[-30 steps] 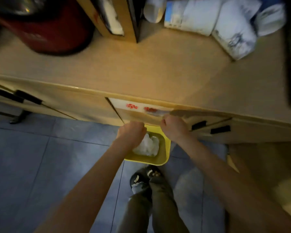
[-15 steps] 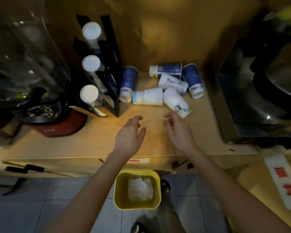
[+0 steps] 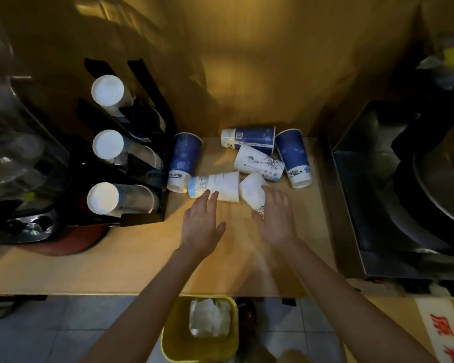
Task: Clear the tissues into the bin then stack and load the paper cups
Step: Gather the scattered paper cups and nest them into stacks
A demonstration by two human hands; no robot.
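Observation:
Several paper cups lie tipped over at the back of the wooden counter. Two are white: one lies sideways and another sits right of it. A third white cup and blue cups lie behind. My left hand is open, its fingertips touching the sideways white cup. My right hand is open against the other white cup. White tissues fill the yellow bin on the floor below.
A black cup dispenser with three white-capped cup stacks stands at the left. A blender on a red base is further left. A steel appliance borders the counter on the right.
One second ago both hands were low at the drawer front over the bin. They rose to the counter and have now reached forward to touch the two front white cups.

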